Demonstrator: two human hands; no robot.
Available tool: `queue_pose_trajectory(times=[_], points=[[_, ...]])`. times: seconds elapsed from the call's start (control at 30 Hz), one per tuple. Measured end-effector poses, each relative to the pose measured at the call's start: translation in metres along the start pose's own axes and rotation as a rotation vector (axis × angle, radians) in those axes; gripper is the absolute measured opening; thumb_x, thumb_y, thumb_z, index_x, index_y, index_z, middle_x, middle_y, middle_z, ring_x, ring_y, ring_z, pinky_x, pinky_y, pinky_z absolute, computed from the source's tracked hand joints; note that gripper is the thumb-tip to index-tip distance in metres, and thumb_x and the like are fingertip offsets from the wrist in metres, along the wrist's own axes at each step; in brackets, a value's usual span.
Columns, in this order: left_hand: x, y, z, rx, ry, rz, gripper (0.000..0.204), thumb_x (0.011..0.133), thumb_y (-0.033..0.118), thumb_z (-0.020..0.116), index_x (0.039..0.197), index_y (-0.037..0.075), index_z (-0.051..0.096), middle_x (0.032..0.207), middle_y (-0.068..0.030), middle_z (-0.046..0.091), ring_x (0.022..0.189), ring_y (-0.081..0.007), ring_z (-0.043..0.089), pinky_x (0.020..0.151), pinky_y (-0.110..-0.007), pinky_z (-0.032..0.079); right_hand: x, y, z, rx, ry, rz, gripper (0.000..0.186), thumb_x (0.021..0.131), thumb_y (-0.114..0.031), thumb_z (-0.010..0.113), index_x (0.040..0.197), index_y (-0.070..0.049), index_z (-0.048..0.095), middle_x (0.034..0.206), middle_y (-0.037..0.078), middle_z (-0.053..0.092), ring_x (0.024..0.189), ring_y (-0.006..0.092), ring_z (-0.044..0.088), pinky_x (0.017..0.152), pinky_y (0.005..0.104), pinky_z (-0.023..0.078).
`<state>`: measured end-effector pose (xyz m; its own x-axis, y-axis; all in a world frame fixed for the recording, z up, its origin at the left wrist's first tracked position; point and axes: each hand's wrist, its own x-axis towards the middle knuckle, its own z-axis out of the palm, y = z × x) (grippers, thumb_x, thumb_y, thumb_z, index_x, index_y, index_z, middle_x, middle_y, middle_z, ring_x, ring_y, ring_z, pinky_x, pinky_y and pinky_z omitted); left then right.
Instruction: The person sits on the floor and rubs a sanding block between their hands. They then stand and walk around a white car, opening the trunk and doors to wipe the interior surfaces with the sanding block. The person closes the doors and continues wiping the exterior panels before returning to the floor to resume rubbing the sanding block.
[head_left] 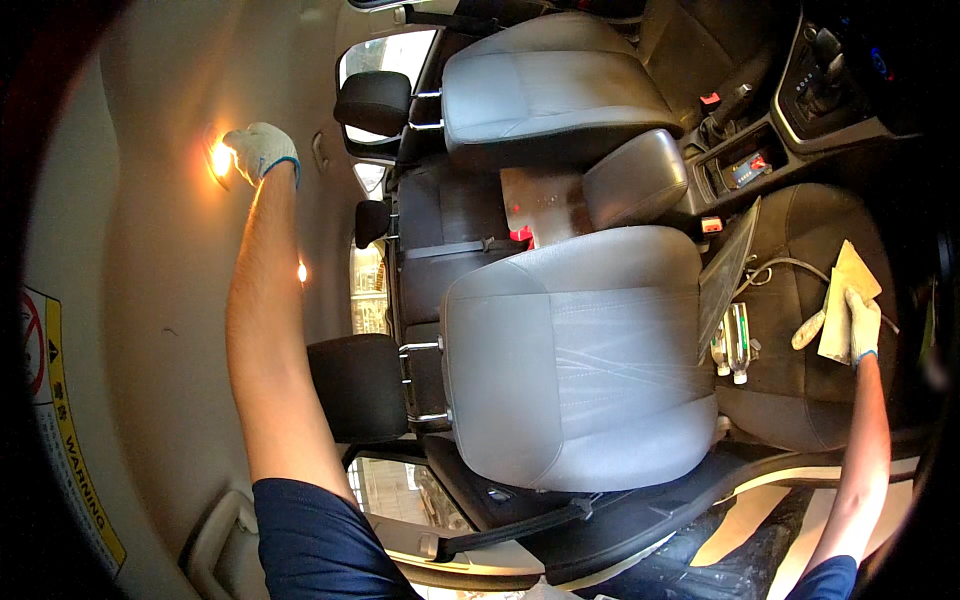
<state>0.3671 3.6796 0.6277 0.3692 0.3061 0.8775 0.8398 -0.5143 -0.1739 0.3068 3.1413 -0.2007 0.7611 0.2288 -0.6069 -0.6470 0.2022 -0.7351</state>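
My left hand (265, 152), in a white knit glove with a blue cuff, is raised against the car's headliner. Its curled fingers meet the edge of a glowing ceiling lamp (220, 157); glare hides what lies between them. Down over a dark front seat cushion (780, 400), my right hand (864, 325), gloved alike, grips a folded tan cloth or sheet (850, 275). Beside the tan piece rests a pale, rounded object (808, 330) whose kind is unclear. A grey cable (795, 263) runs across that seat behind the sheet.
Small clear bottles (738, 342) lie against the grey seatback (590, 360), next to a dark flat panel (728, 280). Between the front seats are an armrest (637, 180) and a gear lever (825, 75). Headrests (357, 388) stick out toward the headliner. A second lamp (302, 271) glows there.
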Motion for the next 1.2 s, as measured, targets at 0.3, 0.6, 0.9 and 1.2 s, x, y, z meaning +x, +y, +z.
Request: queue_pose_trajectory(times=[0.3, 0.6, 0.9, 1.2], points=[[0.057, -0.046, 0.008, 0.199, -0.046, 0.065, 0.039, 0.101, 0.024, 0.045, 0.129, -0.003, 0.045, 0.118, -0.0328, 0.063, 0.101, -0.0441, 0.069, 0.083, -0.052, 0.058, -0.006, 0.004, 0.023, 0.045, -0.009, -0.009, 0.027, 0.096, -0.021, 0.067, 0.109, 0.003, 0.068, 0.097, 0.004, 0.071, 0.079, 0.0114, 0.064, 0.071, 0.0275, 0.054], [0.025, -0.018, 0.003, 0.063, 0.014, 0.088, 0.042, 0.099, 0.021, 0.048, 0.132, -0.005, 0.045, 0.12, -0.0296, 0.064, 0.104, -0.0397, 0.069, 0.086, -0.047, 0.057, -0.002, 0.001, 0.005, -0.002, 0.011, -0.042, 0.03, 0.097, -0.02, 0.067, 0.114, 0.004, 0.066, 0.102, 0.005, 0.071, 0.083, 0.012, 0.065, 0.075, 0.0276, 0.054], [0.046, -0.015, 0.013, 1.721, -0.382, 0.615, 0.038, 0.097, 0.026, 0.05, 0.121, -0.003, 0.059, 0.113, -0.0164, 0.069, 0.096, -0.0299, 0.069, 0.082, -0.041, 0.054, 0.004, 0.006, 0.0, -0.084, 0.015, 0.018, 0.035, 0.095, -0.023, 0.068, 0.114, 0.006, 0.066, 0.102, 0.006, 0.071, 0.083, 0.0128, 0.065, 0.075, 0.0283, 0.054], [0.065, -0.024, 0.019, 1.845, -0.389, 0.792, 0.041, 0.098, 0.024, 0.048, 0.126, -0.004, 0.059, 0.116, -0.0174, 0.068, 0.097, -0.029, 0.069, 0.081, -0.041, 0.054, 0.008, 0.012, -0.002, -0.027, -0.014, -0.018, 0.027, 0.096, -0.02, 0.067, 0.111, 0.002, 0.068, 0.1, 0.004, 0.071, 0.082, 0.0111, 0.064, 0.074, 0.0274, 0.053]])
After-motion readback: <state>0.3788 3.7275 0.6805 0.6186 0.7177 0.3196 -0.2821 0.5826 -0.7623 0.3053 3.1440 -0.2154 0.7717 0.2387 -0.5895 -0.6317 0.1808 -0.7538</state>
